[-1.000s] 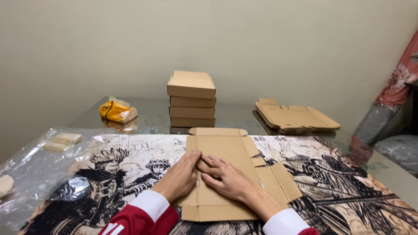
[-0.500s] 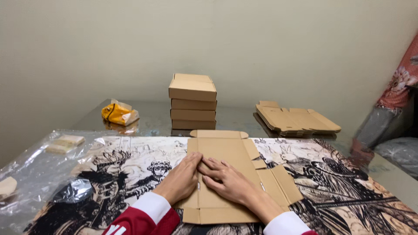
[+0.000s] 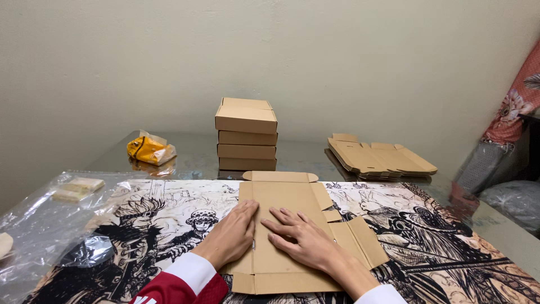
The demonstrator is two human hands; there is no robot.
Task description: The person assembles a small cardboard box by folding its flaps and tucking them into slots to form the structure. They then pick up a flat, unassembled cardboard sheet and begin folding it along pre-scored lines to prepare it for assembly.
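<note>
The flat cardboard box blank [image 3: 292, 225] lies on the printed mat [image 3: 450, 242] at the near middle of the desk [image 3: 304, 160], its long axis running away from me. I have both hands pressed flat on it: my left hand [image 3: 232, 232] on its left edge, my right hand [image 3: 301, 239] mid-panel, fingers [image 3: 281, 217] spread open, gripping nothing. The side flaps fan out just right of my right hand, so that hand is nearer. Beyond stand stacked folded boxes [image 3: 246, 135], a pile of flat blanks [image 3: 379, 157] and a yellow packet [image 3: 147, 150].
</note>
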